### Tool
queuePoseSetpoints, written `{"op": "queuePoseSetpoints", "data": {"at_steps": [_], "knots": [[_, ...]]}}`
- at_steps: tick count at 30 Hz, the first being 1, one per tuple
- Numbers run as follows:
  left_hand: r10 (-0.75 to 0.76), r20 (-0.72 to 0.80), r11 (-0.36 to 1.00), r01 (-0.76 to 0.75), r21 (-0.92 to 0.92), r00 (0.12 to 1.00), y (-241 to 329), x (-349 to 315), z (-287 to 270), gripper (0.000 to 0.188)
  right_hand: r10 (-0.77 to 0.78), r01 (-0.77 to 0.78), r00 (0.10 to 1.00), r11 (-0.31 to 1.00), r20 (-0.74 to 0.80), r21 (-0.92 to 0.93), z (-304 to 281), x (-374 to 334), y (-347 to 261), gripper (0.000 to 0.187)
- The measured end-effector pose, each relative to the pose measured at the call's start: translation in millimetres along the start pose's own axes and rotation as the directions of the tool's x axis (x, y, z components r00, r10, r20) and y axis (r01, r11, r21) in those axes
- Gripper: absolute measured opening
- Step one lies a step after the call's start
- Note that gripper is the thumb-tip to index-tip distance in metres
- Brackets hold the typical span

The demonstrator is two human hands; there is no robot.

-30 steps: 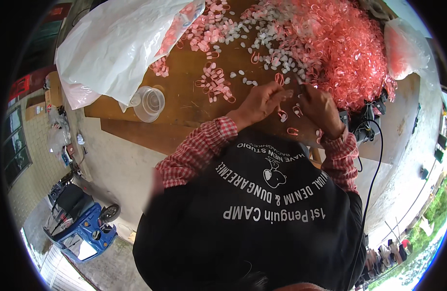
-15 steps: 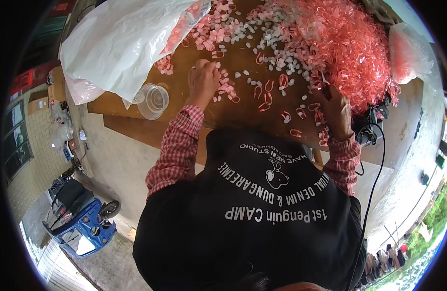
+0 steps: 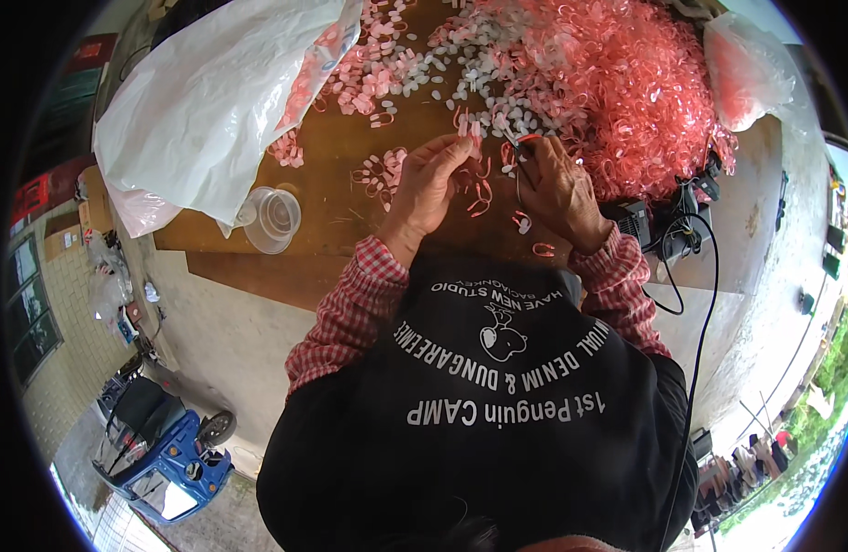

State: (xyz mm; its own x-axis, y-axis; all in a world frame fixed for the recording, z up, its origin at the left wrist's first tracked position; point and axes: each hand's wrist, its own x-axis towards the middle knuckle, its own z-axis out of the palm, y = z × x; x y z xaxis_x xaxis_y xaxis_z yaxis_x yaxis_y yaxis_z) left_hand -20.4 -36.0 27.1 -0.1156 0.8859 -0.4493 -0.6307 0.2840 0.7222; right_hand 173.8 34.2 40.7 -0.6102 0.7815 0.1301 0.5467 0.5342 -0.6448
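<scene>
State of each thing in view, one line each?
Left hand: pinching pink loops
Right hand: gripping dark tool
Pink heap: loose, piled
White bits: scattered
White bag: lying on table
Clear bag: holding pink contents
Clear tub: no lid visible
Black cable: hanging
Blue vehicle: parked

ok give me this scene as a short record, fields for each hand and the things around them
left hand: pinching small pink pieces
right hand: gripping a thin metal tool, exact kind unclear
table: brown
pink heap: beyond the right hand
white ovals: loose, left of the heap
tub: clear, round, left of both hands
bag: white, far left
</scene>
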Motion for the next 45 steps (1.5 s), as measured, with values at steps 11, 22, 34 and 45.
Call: {"op": "queuePoseSetpoints", "data": {"at_steps": [11, 22, 34, 45], "knots": [[-0.103, 0.192, 0.980, 0.133, -0.150, 0.976, -9, 2, 18, 0.019, -0.078, 0.082, 0.993, 0.996, 0.091, -0.041, -7, -3, 4, 0.039], [-0.176, 0.119, 0.974, 0.190, -0.122, 0.977, -9, 0, 26, 0.019, -0.063, 0.070, 0.997, 0.986, 0.050, -0.153, -3, -7, 0, 0.019], [-0.329, 0.286, 0.866, 0.408, -0.288, 0.900, -24, 12, 13, 0.017, 0.017, -0.007, 0.996, 0.993, 0.089, -0.116, -1, -14, 5, 0.032], [-0.395, 0.267, 0.850, 0.460, -0.256, 0.879, -22, 8, 19, 0.016, 0.036, -0.028, 0.998, 0.991, 0.054, -0.128, -3, -22, 4, 0.040]]}}
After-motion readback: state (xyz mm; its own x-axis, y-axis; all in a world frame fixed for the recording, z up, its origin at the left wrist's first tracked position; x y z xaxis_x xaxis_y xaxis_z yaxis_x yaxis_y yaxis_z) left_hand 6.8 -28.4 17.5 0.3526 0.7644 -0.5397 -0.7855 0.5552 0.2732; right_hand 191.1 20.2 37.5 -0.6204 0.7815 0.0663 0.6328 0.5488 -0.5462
